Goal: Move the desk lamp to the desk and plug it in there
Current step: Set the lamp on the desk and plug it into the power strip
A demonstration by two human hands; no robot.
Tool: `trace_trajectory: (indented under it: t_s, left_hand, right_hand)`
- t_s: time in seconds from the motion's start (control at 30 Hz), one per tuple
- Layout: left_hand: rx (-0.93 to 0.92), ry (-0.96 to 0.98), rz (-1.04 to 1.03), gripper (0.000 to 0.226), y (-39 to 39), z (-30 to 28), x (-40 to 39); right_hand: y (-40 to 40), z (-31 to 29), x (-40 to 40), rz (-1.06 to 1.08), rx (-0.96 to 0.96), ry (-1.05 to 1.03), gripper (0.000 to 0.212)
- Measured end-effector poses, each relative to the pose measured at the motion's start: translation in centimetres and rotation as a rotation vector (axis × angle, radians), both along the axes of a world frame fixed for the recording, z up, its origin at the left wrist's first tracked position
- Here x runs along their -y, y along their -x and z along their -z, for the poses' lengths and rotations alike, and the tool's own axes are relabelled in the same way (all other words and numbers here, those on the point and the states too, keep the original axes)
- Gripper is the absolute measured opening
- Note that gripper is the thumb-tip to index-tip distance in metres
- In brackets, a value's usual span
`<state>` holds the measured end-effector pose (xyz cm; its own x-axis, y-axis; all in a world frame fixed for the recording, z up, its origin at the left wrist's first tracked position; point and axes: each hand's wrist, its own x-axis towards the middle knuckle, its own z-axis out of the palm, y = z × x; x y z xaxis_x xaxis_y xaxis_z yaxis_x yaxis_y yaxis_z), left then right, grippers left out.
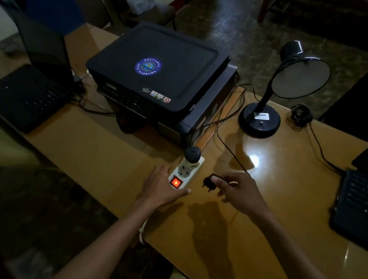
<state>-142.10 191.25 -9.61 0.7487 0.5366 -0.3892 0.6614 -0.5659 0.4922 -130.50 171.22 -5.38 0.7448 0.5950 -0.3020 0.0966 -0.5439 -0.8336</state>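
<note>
Lamp (281, 91) stands upright on the counter (274, 212), well beyond the right hand (239, 193) and a little to its right. Judged from that, the move step is done.

Left to do: plugging in. Right hand pinches the plug (210, 183) between thumb and fingertips, remaining fingers loosely curled; prongs point toward the left hand. Plug is just beside the power strip (186, 172), not yet in a socket. The cord (224, 131) runs from the right hand back toward the lamp base.

Left hand (162, 187) lies flat and spread along the near end of the strip, gripping nothing, apparently steadying it. The red switch (176, 182) next to its fingers glows, so the strip is probably live. One socket beyond the left hand already carries a round dark adapter (192, 153); the socket between that and the switch looks free.

Lamp shade shows no light.

Hard to make out:
- Room is dim; whether the plug has two prongs or three is unclear.
- The strip's own lead drops off the counter edge under the left wrist, its end hidden.
- Whether the cord in hand truly reaches the lamp cannot be traced for certain behind the base.
</note>
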Motion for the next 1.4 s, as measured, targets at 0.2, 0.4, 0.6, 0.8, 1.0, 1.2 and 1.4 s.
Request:
trace_trajectory:
  t_s: [0.2, 0.4, 0.6, 0.8, 1.0, 1.2, 1.4]
  left_hand:
    - [0.119, -0.028, -0.147, 0.066, -0.2, 1.9, 1.1]
    - [0.119, -0.015, -0.149, 0.057, 0.0, 1.7, 1.0]
    - [0.268, 0.044, -0.049, 0.068, 0.6, 1.0, -0.9]
    - [0.415, 0.101, 0.039, 0.037, -0.1, -0.5, -3.0]
    - [0.403, 0.098, 0.074, 0.029, -1.9, -0.6, -3.4]
    - [0.355, 0.112, 0.229, 0.032, -2.7, -0.3, -3.7]
    - [0.382, 0.033, 0.196, 0.029, -2.4, 0.6, -3.5]
  right_hand:
    - [0.0, 1.4, -2.2, -0.076, 0.307, -0.071, 0.016]
    - [-0.6, 1.2, -6.7, -0.359, 0.643, 0.084, 0.023]
    - [-1.5, 1.8, -8.8, -0.52, 0.777, 0.186, 0.023]
    - [-1.8, 2.5, -9.5, -0.599, 0.828, 0.212, 0.023]
    - [-1.8, 2.3, -10.1, -0.611, 0.82, 0.238, 0.024]
    - [-2.4, 1.6, -9.9, -0.631, 0.76, 0.215, 0.021]
    - [-2.2, 2.5, -7.2, -0.32, 0.525, 0.092, 0.029]
